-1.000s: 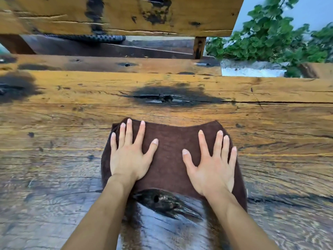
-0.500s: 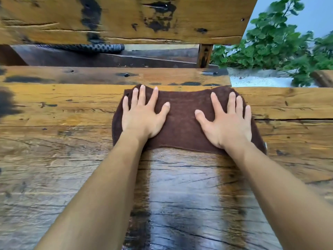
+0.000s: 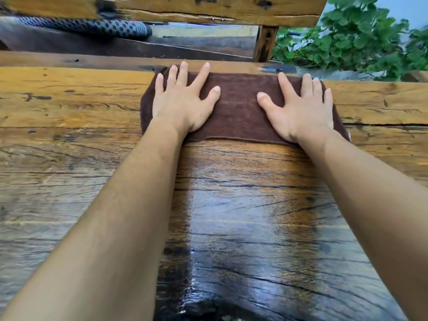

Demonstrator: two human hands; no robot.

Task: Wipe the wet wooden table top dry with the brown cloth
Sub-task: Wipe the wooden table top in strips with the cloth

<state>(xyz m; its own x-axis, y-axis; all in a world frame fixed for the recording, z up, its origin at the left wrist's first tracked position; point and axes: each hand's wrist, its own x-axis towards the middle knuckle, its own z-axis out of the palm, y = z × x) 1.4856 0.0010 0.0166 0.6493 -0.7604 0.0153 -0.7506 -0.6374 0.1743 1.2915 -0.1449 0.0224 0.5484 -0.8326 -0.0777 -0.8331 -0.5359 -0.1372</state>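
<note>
The brown cloth lies spread flat at the far edge of the wooden table top. My left hand presses flat on its left half, fingers spread, fingertips reaching past the cloth's far edge. On the right half my right hand lies the same way, palm down. Neither hand grips the cloth. Between my forearms a shiny wet band runs from the cloth back toward me.
Beyond the table's far edge stands a wooden bench with a thick backrest plank and a post. A dark checkered hose lies on its seat. Green plants grow at the back right.
Both hands have pushed the cloth away from me, from the table's middle to its far edge. A glossy wet band shows where the cloth passed.
</note>
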